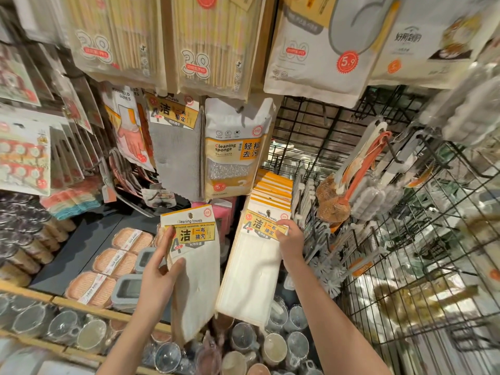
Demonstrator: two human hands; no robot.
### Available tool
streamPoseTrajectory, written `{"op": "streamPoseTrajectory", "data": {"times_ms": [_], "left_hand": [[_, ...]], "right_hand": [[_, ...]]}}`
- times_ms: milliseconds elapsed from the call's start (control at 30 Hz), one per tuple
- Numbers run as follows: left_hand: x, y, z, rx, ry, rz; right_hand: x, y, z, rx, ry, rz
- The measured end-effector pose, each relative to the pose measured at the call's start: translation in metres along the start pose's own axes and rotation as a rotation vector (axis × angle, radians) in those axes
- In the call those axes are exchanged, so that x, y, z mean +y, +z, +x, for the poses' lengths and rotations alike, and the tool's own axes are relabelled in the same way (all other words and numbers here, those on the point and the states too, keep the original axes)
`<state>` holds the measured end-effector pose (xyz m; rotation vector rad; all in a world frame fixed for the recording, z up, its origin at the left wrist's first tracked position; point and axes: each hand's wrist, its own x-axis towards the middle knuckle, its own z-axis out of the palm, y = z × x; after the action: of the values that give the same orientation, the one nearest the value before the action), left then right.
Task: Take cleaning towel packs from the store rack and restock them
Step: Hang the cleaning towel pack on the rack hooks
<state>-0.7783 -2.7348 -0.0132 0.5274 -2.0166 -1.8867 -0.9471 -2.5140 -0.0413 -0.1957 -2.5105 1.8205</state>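
At frame centre, left hand (159,277) is gripping a loose towel pack (194,266) lengthwise, its hang-hole up, while right hand (290,242) is pinching the front hanging pack (254,266) just beside it.

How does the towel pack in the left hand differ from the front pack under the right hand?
The left-hand pack is off the rack, held free by the left hand; the front hanging pack is at the head of a row on its hook, the right hand pinching its label. The left-hand pack's cloth looks beige and tilts; the front hanging pack's looks whiter. Both carry the same yellow "Cleaning towels" label.
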Motion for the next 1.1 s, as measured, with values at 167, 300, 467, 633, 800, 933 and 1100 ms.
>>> {"op": "streamPoseTrajectory", "data": {"times_ms": [167,300,467,633,800,933,1100], "left_hand": [[-0.001,-0.005,0.003,0.006,0.014,0.050],[0.000,-0.006,0.003,0.014,0.011,0.057],[-0.001,-0.004,0.005,0.008,0.006,0.097],[0.002,-0.005,0.004,-0.004,0.009,0.101],[0.007,-0.004,0.003,0.002,-0.002,0.077],[0.008,-0.004,0.001,-0.007,-0.005,0.069],[0.005,-0.002,-0.001,-0.024,-0.015,0.018]], "right_hand": [[0.004,0.006,0.010,-0.003,0.004,-0.048],[0.004,0.009,0.016,-0.070,0.037,-0.071],[-0.002,0.008,0.024,-0.075,0.073,-0.006],[-0.009,0.012,0.026,-0.114,0.155,-0.063],[-0.016,0.007,0.027,-0.142,0.197,-0.106],[-0.016,0.006,0.021,-0.169,0.201,-0.105],[-0.018,-0.002,0.003,-0.213,0.155,-0.103]]}}
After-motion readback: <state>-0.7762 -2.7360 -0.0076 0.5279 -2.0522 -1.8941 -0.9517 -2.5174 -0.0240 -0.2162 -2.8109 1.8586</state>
